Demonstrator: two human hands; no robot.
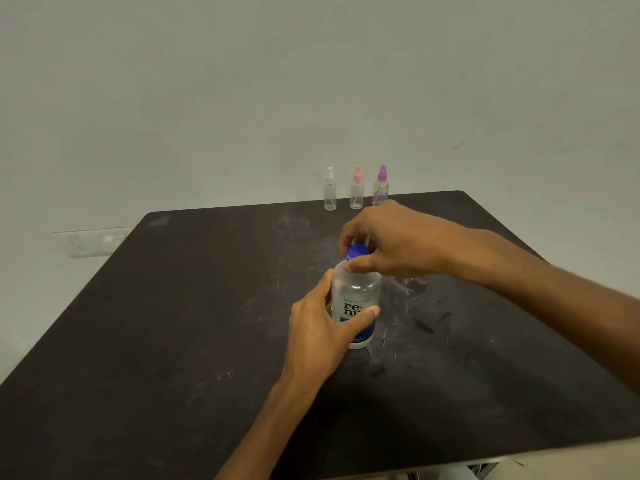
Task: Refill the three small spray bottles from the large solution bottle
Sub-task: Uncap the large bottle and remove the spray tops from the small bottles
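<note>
1. The left hand is clamped around the body of the large solution bottle. The thumb crosses the front of the label; the fingers wrap the far-left side.
2. The right hand is closed on the blue cap at the top of the large solution bottle. The thumb presses the near side of the cap; the fingers curl over its far side.
3. The large solution bottle stands upright on the dark surface, near its middle. The bottle base touches the surface.
4. Three small spray bottles stand upright in a row beyond the large solution bottle, at the far edge of the surface and well apart from it:
   - the clear-capped spray bottle, farthest left;
   - the pink-capped spray bottle, in the middle;
   - the purple-capped spray bottle, farthest right.
5. Hidden or unclear items:
   - The left thumb and palm cover part of the label; only "re" and part of a second line are legible.
   - The right hand conceals most of the blue cap, so whether it is fully seated cannot be determined.
   - The right hand overlaps the base of the purple-capped spray bottle.
   - The liquid levels in the spray bottles are too small to read.
   - Pale smears and scuffs mark the surface beside the large solution bottle.
</note>
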